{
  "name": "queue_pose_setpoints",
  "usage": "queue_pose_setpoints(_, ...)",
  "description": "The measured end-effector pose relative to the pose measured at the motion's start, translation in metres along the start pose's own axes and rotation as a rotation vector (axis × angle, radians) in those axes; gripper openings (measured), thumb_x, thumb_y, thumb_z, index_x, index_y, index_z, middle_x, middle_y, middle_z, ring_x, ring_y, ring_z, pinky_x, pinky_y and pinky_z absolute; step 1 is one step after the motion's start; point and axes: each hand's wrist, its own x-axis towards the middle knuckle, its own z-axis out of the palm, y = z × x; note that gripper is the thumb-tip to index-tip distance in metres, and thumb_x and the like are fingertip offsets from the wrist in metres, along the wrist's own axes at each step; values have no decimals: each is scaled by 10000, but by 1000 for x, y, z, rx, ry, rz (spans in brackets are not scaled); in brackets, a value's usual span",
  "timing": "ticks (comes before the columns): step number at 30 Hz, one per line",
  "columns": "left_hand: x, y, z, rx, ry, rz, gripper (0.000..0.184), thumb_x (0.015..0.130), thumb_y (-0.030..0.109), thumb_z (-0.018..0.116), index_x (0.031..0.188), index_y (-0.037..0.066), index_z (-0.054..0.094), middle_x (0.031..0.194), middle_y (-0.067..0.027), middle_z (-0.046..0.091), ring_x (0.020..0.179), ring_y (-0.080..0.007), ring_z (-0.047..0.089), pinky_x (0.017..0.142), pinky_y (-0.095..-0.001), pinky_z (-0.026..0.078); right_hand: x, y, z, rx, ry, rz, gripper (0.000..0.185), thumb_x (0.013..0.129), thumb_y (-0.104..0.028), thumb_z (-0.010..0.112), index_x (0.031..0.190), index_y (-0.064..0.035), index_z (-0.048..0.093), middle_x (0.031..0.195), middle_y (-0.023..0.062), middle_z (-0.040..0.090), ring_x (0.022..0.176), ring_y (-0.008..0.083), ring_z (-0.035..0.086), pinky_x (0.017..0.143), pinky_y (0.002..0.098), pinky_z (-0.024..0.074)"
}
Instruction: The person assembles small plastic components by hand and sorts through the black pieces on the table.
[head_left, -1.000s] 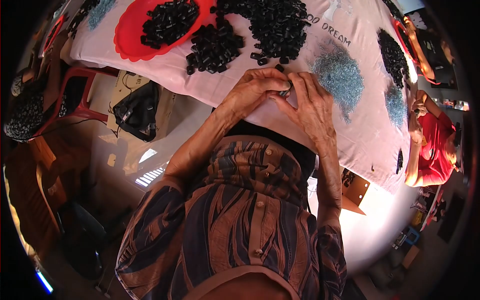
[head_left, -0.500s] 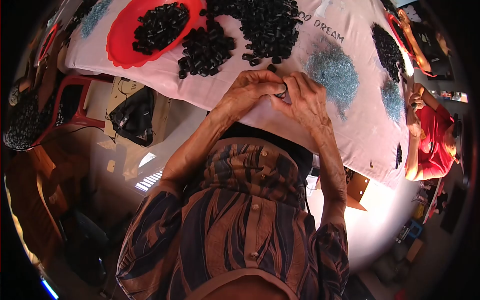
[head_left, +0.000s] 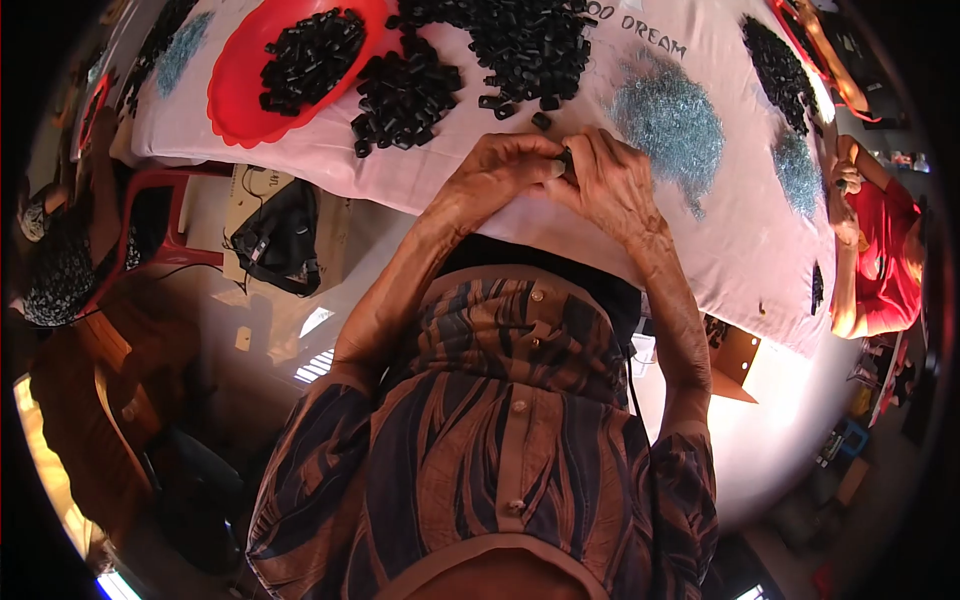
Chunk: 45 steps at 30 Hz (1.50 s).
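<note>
My left hand (head_left: 497,175) and my right hand (head_left: 612,185) meet over the near edge of the cloth-covered table. Between their fingertips is a small black plastic piece (head_left: 569,162), mostly hidden by the fingers. Both hands are closed, thumbs and fingers pinched around it. Just beyond them lies a loose black piece (head_left: 541,121), in front of a large heap of black plastic pieces (head_left: 530,60). To the right of my right hand spreads a pile of tiny bluish, shiny bits (head_left: 668,125), too fine to make out singly.
A red scalloped tray (head_left: 232,95) holds more black pieces, with a smaller heap (head_left: 405,95) beside it. Farther right are another black pile (head_left: 778,70) and bluish pile (head_left: 797,172). A person in a red shirt (head_left: 885,260) works at the right edge. A red chair (head_left: 170,215) stands left.
The view has shifted slightly, so the table things sit a little differently. My fingers have turned around the small black piece, and more of its dark end shows now.
</note>
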Motion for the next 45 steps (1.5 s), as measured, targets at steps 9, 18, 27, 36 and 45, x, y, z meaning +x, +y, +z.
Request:
queue_pose_setpoints(9,-6,10,10,50,33,-53,153,903,21,565,950,-84,667,863,-96,683,794,-155,664,763,-270,585,-4,1,4,-26,-50,-39,511,768,-494,717,774,-52,462,740,90,520,638,236,588,519,339,499)
queue_pose_setpoints(18,-6,5,9,189,14,-37,184,918,47,552,961,-90,667,862,-103,689,774,-152,671,739,-265,576,-9,2,10,-54,-48,-83,484,786,-462,702,754,-47,455,688,99,519,587,237,583,495,340,488)
queue_pose_setpoints(27,-8,6,12,213,38,-28,176,905,29,541,935,-83,674,836,-105,695,735,-144,668,724,-266,578,-11,3,12,-64,-56,-86,425,797,-404,670,729,-48,449,603,85,525,496,228,584,447,340,478)
queue_pose_setpoints(36,-9,-2,10,210,71,31,163,894,19,552,915,-78,681,805,-85,694,727,-144,673,685,-241,550,-10,3,11,-88,-83,-103,402,800,-386,658,716,-41,468,565,89,536,488,217,585,443,336,480)
queue_pose_setpoints(45,-10,2,10,258,75,27,169,896,22,559,938,-74,692,809,-91,697,711,-168,695,663,-233,546,-4,5,5,-119,-116,-182,395,809,-371,654,713,-20,500,540,105,551,481,237,595,463,345,493)
